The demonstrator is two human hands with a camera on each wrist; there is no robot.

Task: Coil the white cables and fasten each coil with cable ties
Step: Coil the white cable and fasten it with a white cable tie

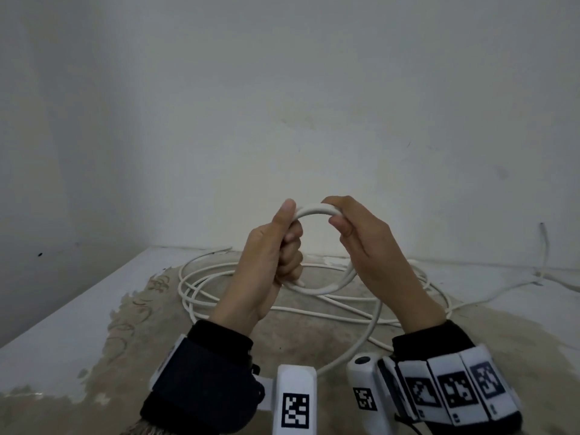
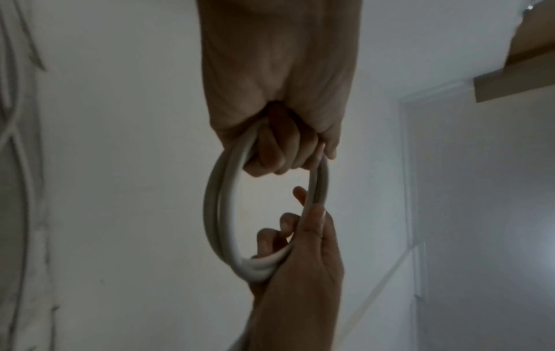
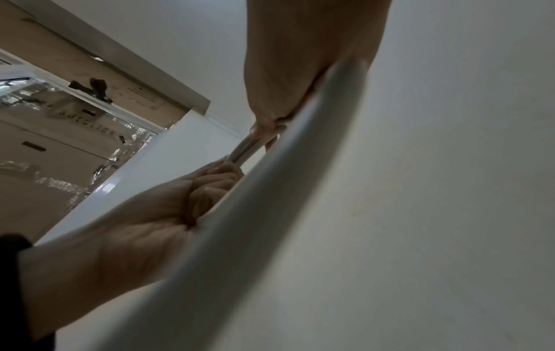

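Note:
I hold a small loop of thick white cable (image 1: pixel 314 210) up in the air above the table. My left hand (image 1: pixel 290 224) grips one side of the loop in a fist, thumb up, and a short cable end (image 1: pixel 299 282) pokes out below the fist. My right hand (image 1: pixel 334 211) pinches the loop's other side between thumb and fingers. In the left wrist view the coil (image 2: pixel 216 213) shows two turns side by side between the left hand (image 2: pixel 279 161) and the right hand (image 2: pixel 303 213). The rest of the cable (image 1: pixel 219 287) trails down and lies in loose loops on the table.
The table (image 1: pixel 62 324) is white with a worn beige patch and stands against a white wall on the far side and the left. A thin white wire (image 1: pixel 546 246) runs up the wall at the far right. No cable tie is in view.

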